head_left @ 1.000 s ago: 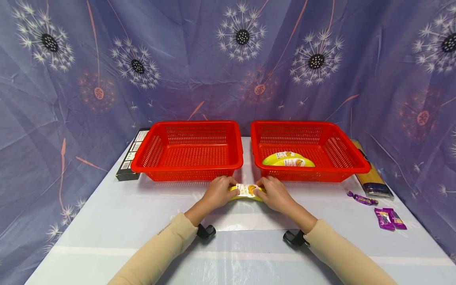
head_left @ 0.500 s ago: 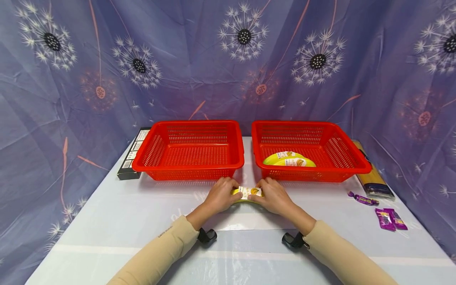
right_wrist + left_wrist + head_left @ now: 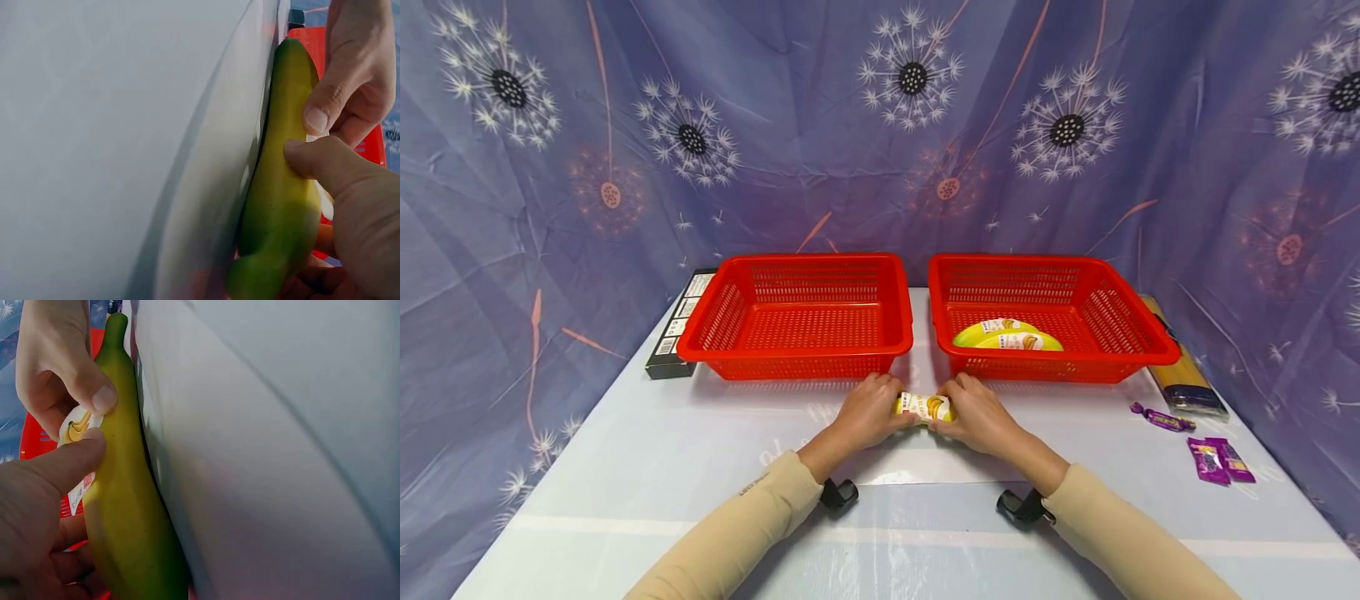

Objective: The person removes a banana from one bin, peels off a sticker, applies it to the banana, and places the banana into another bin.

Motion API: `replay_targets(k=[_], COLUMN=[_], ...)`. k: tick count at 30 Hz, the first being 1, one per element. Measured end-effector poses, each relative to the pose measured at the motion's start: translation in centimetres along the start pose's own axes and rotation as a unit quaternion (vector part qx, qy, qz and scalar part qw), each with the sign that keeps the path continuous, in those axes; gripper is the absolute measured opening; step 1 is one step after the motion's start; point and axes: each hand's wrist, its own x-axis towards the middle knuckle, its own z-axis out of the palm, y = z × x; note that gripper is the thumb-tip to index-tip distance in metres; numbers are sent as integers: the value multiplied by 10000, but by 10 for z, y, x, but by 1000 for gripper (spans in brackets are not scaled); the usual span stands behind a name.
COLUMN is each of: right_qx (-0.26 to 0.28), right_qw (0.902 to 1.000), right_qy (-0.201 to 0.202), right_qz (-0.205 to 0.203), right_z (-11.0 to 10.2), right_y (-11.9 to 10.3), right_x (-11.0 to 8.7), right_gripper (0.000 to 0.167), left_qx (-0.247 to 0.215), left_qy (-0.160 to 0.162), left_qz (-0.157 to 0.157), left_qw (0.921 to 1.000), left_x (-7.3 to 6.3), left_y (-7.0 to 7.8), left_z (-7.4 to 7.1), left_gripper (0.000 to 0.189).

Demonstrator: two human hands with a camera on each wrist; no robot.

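Observation:
A yellow-green banana lies lengthwise on the table in front of the baskets, with both hands round it. A white label with a banana picture is wrapped over its middle. My left hand holds the left part, its thumb against the near side. From the right, my right hand grips it with the thumb on the same side, close to the left thumb. Fingers curl behind the banana on the far side, partly hidden. In the wrist views the label's edge shows beneath the thumbs.
Behind the hands stand a left red basket and a right red basket; the right one contains two labelled bananas. A black box lies far left. At right are a yellow-and-navy package and several purple-wrapped sweets.
Both thumbs have shifted from the label's ends to the banana's near side, lower down. The left hand has slid slightly right, closer to the right hand.

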Motion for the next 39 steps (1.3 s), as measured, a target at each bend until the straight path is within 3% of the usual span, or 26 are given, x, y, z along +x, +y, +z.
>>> replay_targets(k=[9,17,20,25,28,32,39], right_qx=[1213,1413,1863,2725,2950,2848,2654], right_qw=[9899,9827,9716,9427,9343,9429,9526], right_qy=[-252,-454,-725,-1137,-1164,-1085,-898], right_qz=[690,1108,1263,1556,1629,1347,1187], right_z=[1,4,3,1,1,0,1], right_y=[7,2,6,15,19,18,15], right_x=[1,11,14,15,14,12,10], right_gripper=[36,35,33,29,26,26,23], left_qx=[353,26,-300,-727,-982,-1760,-2941], left_qy=[167,49,-154,-428,-496,-571,-793], left_qz=[414,283,79,-225,-354,-705,-1458], left_qw=[9984,9996,9994,9962,9933,9802,9413], left_x=[0,1,1,2,3,6,13], left_y=[-3,-3,-3,-4,-5,-8,-10], left_z=[3,2,0,-1,-1,1,7], left_gripper=[40,41,42,43,42,37,31])
